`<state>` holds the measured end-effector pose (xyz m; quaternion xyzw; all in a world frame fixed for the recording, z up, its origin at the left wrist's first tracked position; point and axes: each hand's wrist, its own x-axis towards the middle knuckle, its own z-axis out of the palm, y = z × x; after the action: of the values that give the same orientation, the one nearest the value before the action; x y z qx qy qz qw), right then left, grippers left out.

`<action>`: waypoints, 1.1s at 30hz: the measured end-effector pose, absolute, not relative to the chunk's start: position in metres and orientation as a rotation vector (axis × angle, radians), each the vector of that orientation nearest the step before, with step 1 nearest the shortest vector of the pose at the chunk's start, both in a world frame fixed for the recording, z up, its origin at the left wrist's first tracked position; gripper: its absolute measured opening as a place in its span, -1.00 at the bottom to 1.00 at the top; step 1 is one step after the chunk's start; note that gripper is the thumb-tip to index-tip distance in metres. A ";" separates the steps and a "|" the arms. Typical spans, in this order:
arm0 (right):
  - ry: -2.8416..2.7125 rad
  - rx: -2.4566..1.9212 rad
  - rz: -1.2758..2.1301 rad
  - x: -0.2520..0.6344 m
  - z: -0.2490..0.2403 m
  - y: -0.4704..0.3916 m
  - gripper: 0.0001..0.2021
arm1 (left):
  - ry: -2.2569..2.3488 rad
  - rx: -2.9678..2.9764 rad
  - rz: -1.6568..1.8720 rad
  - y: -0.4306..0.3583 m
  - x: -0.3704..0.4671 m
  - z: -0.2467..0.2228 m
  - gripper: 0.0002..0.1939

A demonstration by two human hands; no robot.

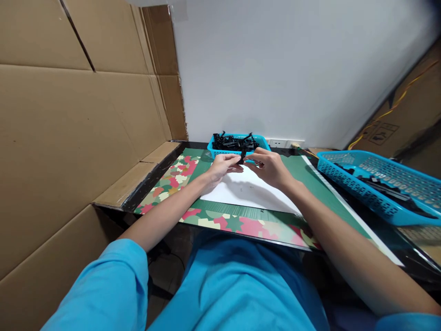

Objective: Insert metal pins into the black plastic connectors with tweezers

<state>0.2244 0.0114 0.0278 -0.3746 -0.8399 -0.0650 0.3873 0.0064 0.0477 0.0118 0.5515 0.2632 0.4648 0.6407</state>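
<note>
Above a white sheet of paper, my two hands meet around a small black plastic part. My left hand is closed on it, with the thumb and fingers pinching it from the left. From the right, my right hand has its fingers bent and pinched close at the part; its fingertips are partly hidden, and what lies between them is too small to make out. Just behind the hands stands a blue basket heaped with similar black plastic parts.
At the right sits a larger blue basket with long black pieces in it. A green mat with a patterned border covers the table. Cardboard walls stand at the left. A white wall with sockets closes off the back.
</note>
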 end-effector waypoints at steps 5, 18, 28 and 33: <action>-2.159 -0.937 -0.163 0.229 0.033 0.009 -0.67 | 0.625 1.152 1.068 0.045 0.009 0.013 -0.87; -1.789 -0.983 -0.204 0.241 0.039 0.010 -0.73 | 0.532 1.341 1.093 0.048 0.017 0.005 -0.71; -1.540 -0.916 0.255 0.214 0.028 0.013 -0.63 | 0.451 1.404 1.146 0.061 0.025 -0.013 -0.51; -1.580 -0.956 0.265 0.215 0.027 0.015 -0.63 | 0.493 1.372 1.151 0.063 0.026 -0.015 -0.54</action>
<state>0.2153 0.0146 0.0272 -0.4115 -0.6803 0.1143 0.5957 0.0260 0.0633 -0.0147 0.5915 0.2124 0.4961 0.5990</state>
